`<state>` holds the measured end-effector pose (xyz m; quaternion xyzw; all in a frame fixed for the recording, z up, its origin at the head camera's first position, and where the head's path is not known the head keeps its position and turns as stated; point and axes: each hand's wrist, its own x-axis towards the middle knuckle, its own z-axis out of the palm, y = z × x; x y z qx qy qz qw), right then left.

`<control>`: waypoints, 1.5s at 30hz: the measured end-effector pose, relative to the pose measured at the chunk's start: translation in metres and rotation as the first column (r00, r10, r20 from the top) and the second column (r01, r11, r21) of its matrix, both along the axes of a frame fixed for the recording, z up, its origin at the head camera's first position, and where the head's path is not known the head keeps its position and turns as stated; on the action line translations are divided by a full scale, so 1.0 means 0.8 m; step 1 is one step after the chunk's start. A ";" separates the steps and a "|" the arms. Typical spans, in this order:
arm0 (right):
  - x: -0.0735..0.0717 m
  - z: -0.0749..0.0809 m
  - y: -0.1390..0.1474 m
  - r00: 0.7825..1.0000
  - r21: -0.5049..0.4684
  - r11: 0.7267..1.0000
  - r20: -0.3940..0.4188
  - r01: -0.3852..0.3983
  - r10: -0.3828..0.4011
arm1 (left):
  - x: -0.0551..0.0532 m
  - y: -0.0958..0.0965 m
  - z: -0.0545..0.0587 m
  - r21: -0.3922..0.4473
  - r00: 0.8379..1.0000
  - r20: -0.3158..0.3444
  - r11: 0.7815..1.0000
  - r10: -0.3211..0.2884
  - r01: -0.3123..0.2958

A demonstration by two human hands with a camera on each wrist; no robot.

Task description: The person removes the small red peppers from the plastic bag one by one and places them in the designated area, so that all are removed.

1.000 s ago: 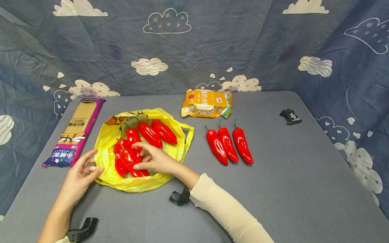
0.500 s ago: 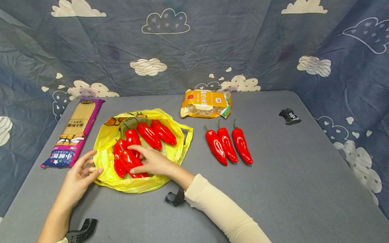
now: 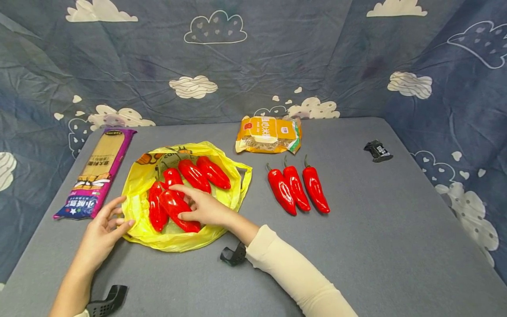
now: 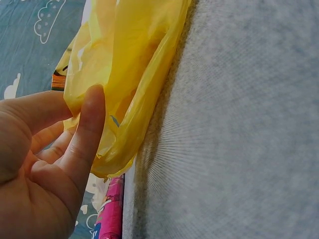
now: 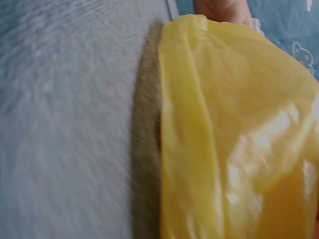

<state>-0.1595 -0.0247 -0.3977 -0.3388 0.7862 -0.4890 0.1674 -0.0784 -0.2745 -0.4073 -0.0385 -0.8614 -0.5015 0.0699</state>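
Note:
A yellow plastic bag (image 3: pixel 186 241) lies with its mouth open on the grey table, several red peppers (image 3: pixel 195 175) inside it. My right hand (image 3: pixel 206 209) reaches into the bag and grips one red pepper (image 3: pixel 174 206) between thumb and fingers. At the bag's left rim, my left hand (image 3: pixel 104 231) pinches the thin plastic; the left wrist view shows its thumb (image 4: pixel 92 114) in front of the yellow film. In the right wrist view the bag wall (image 5: pixel 239 99) covers most of the right hand's work.
Three red peppers (image 3: pixel 293 189) lie side by side right of the bag. A purple-edged pasta packet (image 3: pixel 97 171) is at the left, an orange food packet (image 3: pixel 269 134) at the back. A small black packet (image 3: pixel 378 151) lies far right.
My right hand dipped toward the front pepper in the bag, then shifted slightly right and back with that pepper moving along. My left hand stays at the bag's rim.

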 end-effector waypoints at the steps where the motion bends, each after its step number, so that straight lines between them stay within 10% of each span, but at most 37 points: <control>1: 0.000 0.003 0.003 1.000 -0.038 0.999 -0.011 0.016 -0.016 | 0.000 0.000 0.000 0.000 1.000 0.000 1.000 0.000 0.000; 9: 0.020 0.078 0.060 0.980 -0.311 0.939 -0.080 0.148 -0.181 | 0.000 -0.001 0.001 -0.010 1.000 0.013 1.000 -0.001 0.001; 16: 0.031 0.098 0.142 0.923 -0.390 0.880 -0.156 0.270 -0.352 | -0.001 -0.001 -0.001 -0.027 1.000 0.013 1.000 -0.006 0.006; 23: 0.037 0.086 0.225 0.842 -0.258 0.863 -0.223 0.435 -0.492 | -0.001 -0.002 -0.001 -0.023 1.000 0.013 1.000 -0.001 0.001; 33: 0.035 0.055 0.321 0.727 -0.108 0.761 -0.237 0.639 -0.644 | -0.002 -0.001 0.001 -0.017 1.000 0.019 1.000 -0.003 0.003; 45: 0.008 -0.005 0.382 0.746 0.129 0.735 -0.131 0.666 -0.653 | -0.002 -0.001 0.002 -0.011 0.999 0.031 1.000 -0.004 0.004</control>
